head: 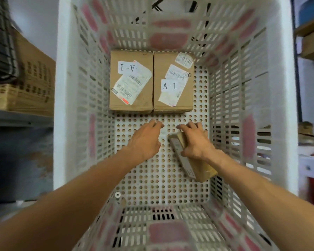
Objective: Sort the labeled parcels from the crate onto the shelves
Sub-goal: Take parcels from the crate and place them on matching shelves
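I look down into a deep white perforated crate (pixel 223 109). Two brown cardboard parcels lie side by side at its far end, the left parcel (pixel 130 98) and the right parcel (pixel 173 69), each with an "A-1" label. A third, narrow parcel (pixel 194 165) is tilted on its edge near the right wall. My right hand (pixel 196 140) grips this parcel from above, thumb on its labeled face. My left hand (pixel 145 138) reaches over the crate floor with fingers extended, holding nothing, a little left of the narrow parcel.
Shelving with tan baskets and a cardboard box (pixel 31 78) stands to the left of the crate. More shelves with boxes (pixel 312 44) stand on the right. A small washer-like ring (pixel 117 194) lies on the crate floor near the front.
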